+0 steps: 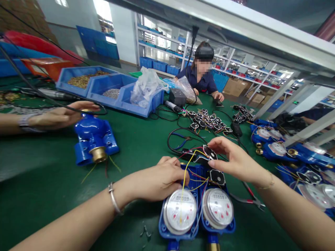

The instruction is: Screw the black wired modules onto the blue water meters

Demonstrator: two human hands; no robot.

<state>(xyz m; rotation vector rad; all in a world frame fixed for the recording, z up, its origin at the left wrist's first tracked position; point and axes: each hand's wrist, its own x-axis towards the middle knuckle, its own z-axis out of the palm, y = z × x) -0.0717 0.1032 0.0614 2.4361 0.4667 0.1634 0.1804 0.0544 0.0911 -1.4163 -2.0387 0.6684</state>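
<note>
Two blue water meters with round white dials lie side by side before me, the left meter (pixel 181 212) and the right meter (pixel 217 209). My left hand (pixel 163 177) is closed over the upper part of the left meter's housing; its fingertips are partly hidden among thin wires. My right hand (pixel 231 158) pinches a black square module (pixel 209 152) with a pale edge between thumb and fingers. From it a yellow wire (pixel 186 170) loops down towards the left meter. A similar black module (pixel 217 177) sits at the top of the right meter.
Another person's hand (pixel 65 115) touches a blue meter body (pixel 92 130) at left. Blue bins (pixel 131 108), piled black modules (pixel 209 120), blue-handled pliers (pixel 180 139) and red-handled pliers (pixel 251 200) lie around. More meters (pixel 277 148) stand right; a co-worker (pixel 200 76) sits opposite.
</note>
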